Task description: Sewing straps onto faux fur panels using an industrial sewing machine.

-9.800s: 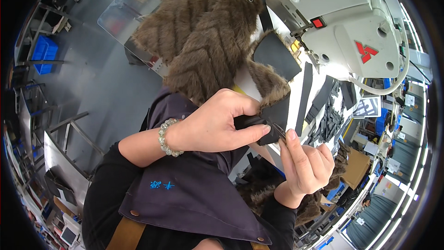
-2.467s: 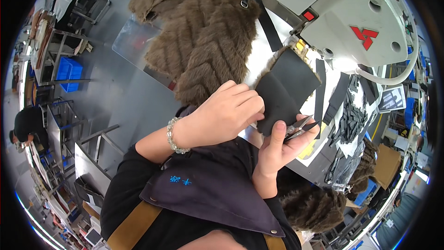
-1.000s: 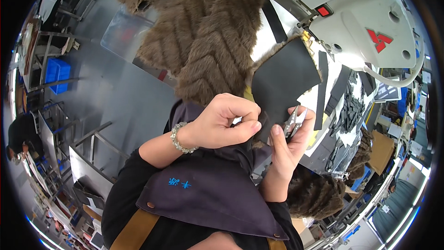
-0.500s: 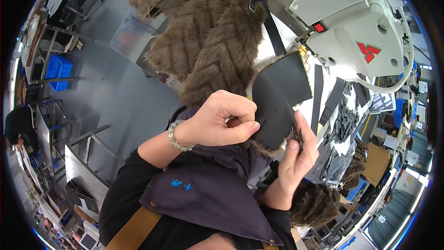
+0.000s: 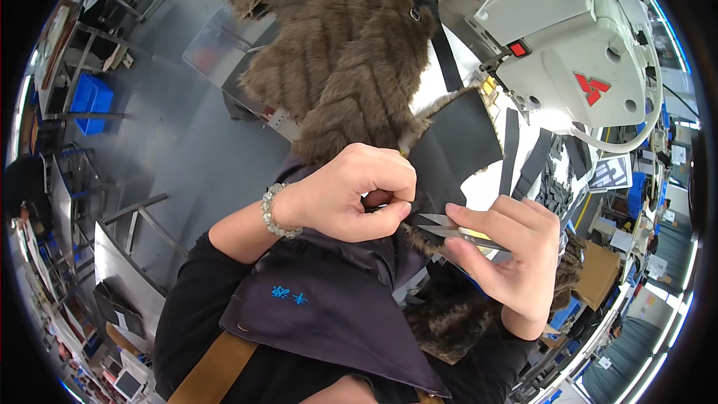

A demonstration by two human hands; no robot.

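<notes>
My left hand [image 5: 348, 193], with a beaded bracelet at the wrist, is closed in a pinch at the left edge of a black panel [image 5: 464, 138] with brown fur along its border. What its fingertips grip is too small to make out. My right hand [image 5: 516, 254] is closed around small metal thread snips [image 5: 441, 230]. Their blades stand apart and point left, over the panel's fur-edged lower part, close to my left fingertips. A large piece of brown fur [image 5: 329, 60] lies beyond my hands, with a metal ring on a strap at its right side.
A pale sewing machine [image 5: 576, 60] stands at the far right, beside the panel. Black strips [image 5: 510, 150] lie on the white worktop. More brown fur [image 5: 456, 325] hangs below my right forearm. A blue crate [image 5: 92, 105] sits by metal racks at the left.
My right hand has swung right and turned, bringing the snips' blades leftward over the panel. The panel's upper left edge has folded, showing more fur. My left hand stays pinched in nearly the same spot.
</notes>
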